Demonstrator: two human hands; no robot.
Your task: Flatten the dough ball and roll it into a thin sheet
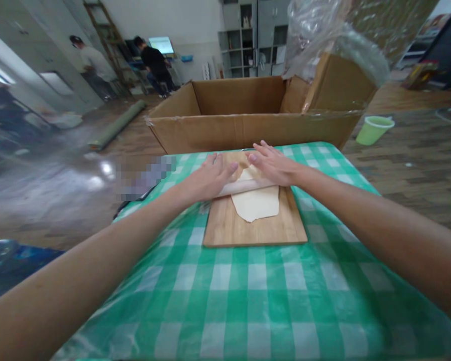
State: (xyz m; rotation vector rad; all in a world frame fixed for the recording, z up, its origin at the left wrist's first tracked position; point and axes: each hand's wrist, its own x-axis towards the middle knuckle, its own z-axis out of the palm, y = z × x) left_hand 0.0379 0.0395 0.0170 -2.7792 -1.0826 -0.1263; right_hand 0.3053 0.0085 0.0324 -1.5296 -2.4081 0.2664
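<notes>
A flat sheet of dough (pixel 256 204) lies on a wooden board (pixel 225 228), its edge uneven toward me. Across the dough rests a pale rolling pin (pixel 244 187). My left hand (pixel 211 177) lies on the pin's left end, palm down, with the fingers stretched forward. On the right end sits my right hand (pixel 271 164), also palm down, fingers extended and slightly spread. Neither hand wraps round the pin. The pin's two ends are partly covered by the palms, and some dough shows beyond it between the hands.
A green checked tablecloth (pixel 225 306) covers the table. Behind it stands a large open cardboard box (pixel 248 128) with clear plastic wrap (pixel 315 35). A green bucket (pixel 375 130) is on the floor at right. Two people (pixel 156 62) (pixel 95 62) are at the back left.
</notes>
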